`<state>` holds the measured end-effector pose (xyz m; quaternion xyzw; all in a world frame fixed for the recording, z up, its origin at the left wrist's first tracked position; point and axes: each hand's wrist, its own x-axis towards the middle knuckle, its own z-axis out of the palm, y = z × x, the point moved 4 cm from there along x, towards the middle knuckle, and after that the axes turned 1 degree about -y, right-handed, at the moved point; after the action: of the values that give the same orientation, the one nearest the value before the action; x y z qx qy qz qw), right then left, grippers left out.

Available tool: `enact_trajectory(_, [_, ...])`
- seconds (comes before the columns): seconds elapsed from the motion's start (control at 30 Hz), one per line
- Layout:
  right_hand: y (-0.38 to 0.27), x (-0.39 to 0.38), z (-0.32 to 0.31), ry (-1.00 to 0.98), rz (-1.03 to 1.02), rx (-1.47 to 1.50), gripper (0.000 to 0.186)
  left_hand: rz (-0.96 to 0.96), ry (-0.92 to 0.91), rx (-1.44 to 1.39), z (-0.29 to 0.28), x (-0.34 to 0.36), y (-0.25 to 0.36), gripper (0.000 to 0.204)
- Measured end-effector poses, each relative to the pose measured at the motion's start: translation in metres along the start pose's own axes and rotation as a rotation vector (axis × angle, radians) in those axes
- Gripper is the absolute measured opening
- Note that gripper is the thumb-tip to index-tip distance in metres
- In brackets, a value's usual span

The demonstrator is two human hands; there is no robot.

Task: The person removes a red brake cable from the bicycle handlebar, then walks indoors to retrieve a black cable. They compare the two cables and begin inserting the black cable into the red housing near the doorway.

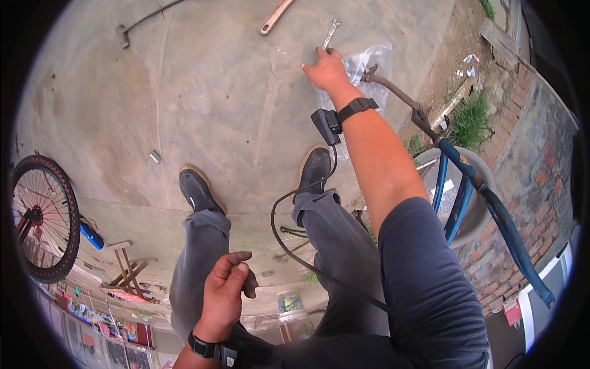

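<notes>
Right hand at the wrench on bare concrete

At left, a spoked wheel with a dark tyre shows beside a worker's spot on the concrete ground, while a hammer lies on the far left. Near the body, the left hand is raised over the lap, its fingers loosely curled and slightly apart, with nothing visible in them. In the far middle, a worn reddish handle lies on the ground, cut off by the edge of view.

Just right of it is the wrench, flat on the ground at the far side, its head pointing away. The right hand's fingertips are at its near end, thumb spread to the left; whether the fingers are clamped on it cannot be told. The tool looks like bare metal: stiff, hard to damage and probably light enough for one hand, though its smooth surface could slip if oily. Lying so flat, it would give fingertips little room underneath. The middle of the shank looks the best place to take hold, thumb on one edge and fingers on the other.

Immediately right lies a clear, limp plastic bag. Farther right, a rusty blue frame slants across the view in front of a pale round basin.
</notes>
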<state>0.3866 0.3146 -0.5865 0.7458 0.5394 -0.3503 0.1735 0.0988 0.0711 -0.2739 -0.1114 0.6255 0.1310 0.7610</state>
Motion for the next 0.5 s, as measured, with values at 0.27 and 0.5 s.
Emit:
enact_trajectory(0.27, [-0.009,-0.004,0.009,-0.073,0.065,0.054,0.051,0.008,0.007,0.008,0.0,0.0,0.001,0.022])
enact_trajectory(0.5, [-0.023,-0.013,0.025,-0.129,-0.019,0.07,0.054,0.005,-0.014,0.02,-0.003,0.0,0.003,0.023])
